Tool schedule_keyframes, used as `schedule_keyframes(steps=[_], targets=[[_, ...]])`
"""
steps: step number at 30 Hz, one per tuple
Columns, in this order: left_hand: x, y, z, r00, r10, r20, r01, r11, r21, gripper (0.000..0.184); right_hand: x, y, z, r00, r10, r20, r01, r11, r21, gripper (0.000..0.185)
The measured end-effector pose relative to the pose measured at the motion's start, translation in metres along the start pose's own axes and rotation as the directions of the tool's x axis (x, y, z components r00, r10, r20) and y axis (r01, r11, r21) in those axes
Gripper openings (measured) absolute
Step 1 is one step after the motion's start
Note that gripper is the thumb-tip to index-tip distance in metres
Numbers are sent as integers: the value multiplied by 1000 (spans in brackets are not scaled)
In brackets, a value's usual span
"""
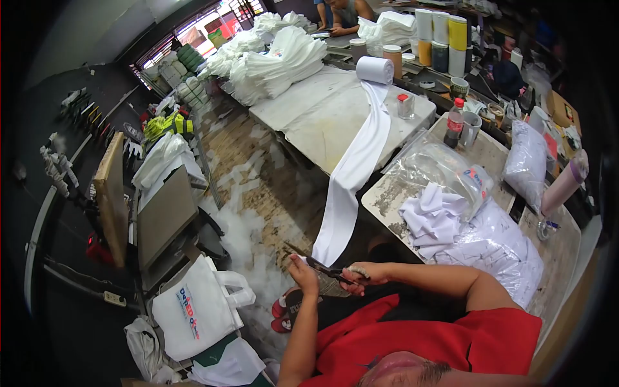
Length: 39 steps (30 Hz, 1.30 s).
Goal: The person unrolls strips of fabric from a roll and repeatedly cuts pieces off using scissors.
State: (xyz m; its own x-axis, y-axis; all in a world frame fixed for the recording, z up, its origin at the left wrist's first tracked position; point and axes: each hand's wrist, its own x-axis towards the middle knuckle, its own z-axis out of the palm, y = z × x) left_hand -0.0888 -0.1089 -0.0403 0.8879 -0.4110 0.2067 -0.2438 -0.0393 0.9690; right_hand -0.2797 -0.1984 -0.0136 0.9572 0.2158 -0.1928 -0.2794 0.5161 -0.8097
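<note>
My right hand [362, 277] is wrapped round the handles of dark scissors [324, 267], whose blades point left across the end of a white fabric strip [342, 216]. My left hand [304, 274] is closed beside the blades, pinching a bit of white cloth at the strip's lower end. From there the strip runs up over the table edge to a white fabric roll [374, 69] on the white table [309, 122]. The blades partly hide the cloth between my hands.
Piles of white cloth [277, 61] cover the table's far end, near another person [351, 14]. At right, a side table [380, 197] holds plastic-wrapped bundles [496, 248] and a bottle [454, 122]. A printed white bag [196, 309] and flat press-like boards [169, 216] stand left. Scraps litter the floor.
</note>
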Motion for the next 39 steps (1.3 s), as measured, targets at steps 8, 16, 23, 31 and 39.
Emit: schedule_keyframes(steps=[8, 16, 23, 31, 39], targets=[[-17, 4, 10, 983, -167, 77, 172, 982, -74, 70, -1, -1, 9, 998, -64, -2, 64, 994, 89, 69], [5, -35, 4, 981, -149, 127, 166, 977, -136, 67, 3, -9, 10, 950, -174, -261, 148, 982, -117, 51], [31, -13, 45, 511, -486, 709, 600, 792, 110, 32, -17, -25, 1, 911, -323, 257, 283, 942, 179, 65], [-9, 167, 169, 102, 48, 994, 780, 616, -110, 51, -31, -35, -5, 638, -197, 745, 206, 975, 81, 78], [3, 117, 171, 215, -80, 973, 716, 690, -102, 44, -37, -37, -8, 726, -311, 614, 282, 948, 147, 79]])
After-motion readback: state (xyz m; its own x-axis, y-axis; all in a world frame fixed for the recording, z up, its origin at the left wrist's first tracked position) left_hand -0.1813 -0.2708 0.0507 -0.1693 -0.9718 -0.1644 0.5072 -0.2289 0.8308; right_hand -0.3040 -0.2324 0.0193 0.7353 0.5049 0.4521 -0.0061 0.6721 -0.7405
